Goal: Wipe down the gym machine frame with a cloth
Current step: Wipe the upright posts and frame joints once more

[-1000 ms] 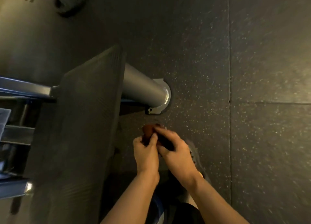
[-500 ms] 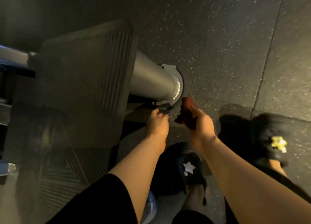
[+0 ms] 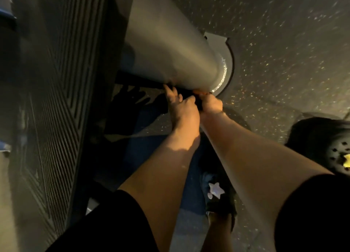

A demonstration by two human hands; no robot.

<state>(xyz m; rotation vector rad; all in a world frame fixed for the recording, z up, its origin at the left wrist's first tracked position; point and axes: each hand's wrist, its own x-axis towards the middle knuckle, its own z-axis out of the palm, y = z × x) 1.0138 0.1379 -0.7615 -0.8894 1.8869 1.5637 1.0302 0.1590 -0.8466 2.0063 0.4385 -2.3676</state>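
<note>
The thick grey metal frame tube (image 3: 170,49) meets its base plate (image 3: 226,60) on the speckled rubber floor (image 3: 284,43). Left hand (image 3: 182,109) fingers spread against its underside; right hand (image 3: 211,104) pinches a barely visible reddish cloth (image 3: 198,91) there.

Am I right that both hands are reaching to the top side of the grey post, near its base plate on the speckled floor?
Not quite: the head view shows the left hand and right hand at the underside of the grey post, not its top side. The rest holds: they are near its base plate on the speckled floor.
</note>
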